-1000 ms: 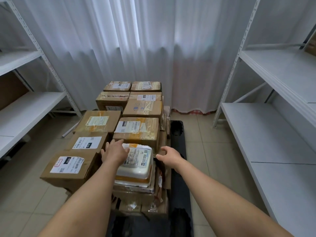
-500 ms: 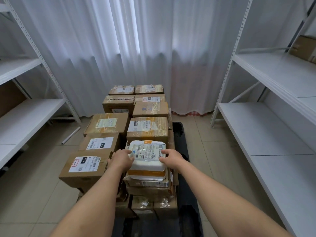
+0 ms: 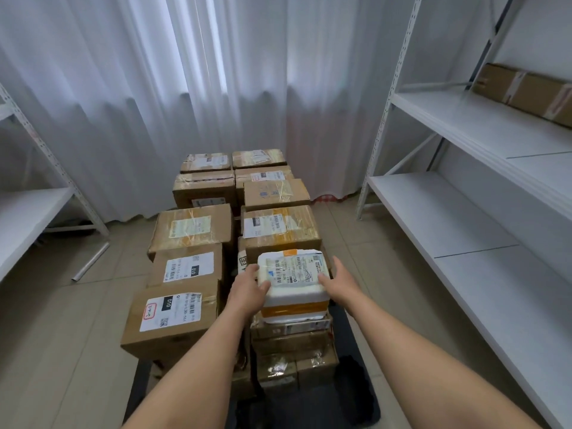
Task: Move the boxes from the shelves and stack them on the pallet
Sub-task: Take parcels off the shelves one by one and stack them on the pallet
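A white foam box (image 3: 292, 280) with a shipping label and orange tape sits on top of the near right stack of cardboard boxes (image 3: 280, 227) on the black pallet (image 3: 356, 394). My left hand (image 3: 247, 289) grips its left side, thumb over the top edge. My right hand (image 3: 339, 281) holds its right side, thumb on the top and fingers along the wall. Several brown cardboard boxes fill the pallet in two rows reaching back to the curtain. The nearest left one (image 3: 173, 317) carries a white label with a red mark.
White metal shelving stands on the right (image 3: 464, 218) and on the left (image 3: 28, 212). One long cardboard box (image 3: 526, 91) lies on the upper right shelf. A metal bar (image 3: 91, 261) lies on the tiled floor by the left shelf. White curtains hang behind.
My right hand came in from the right and took hold of the foam box's right side. My left hand shifted from the box's top to its left side. The view rose a little.
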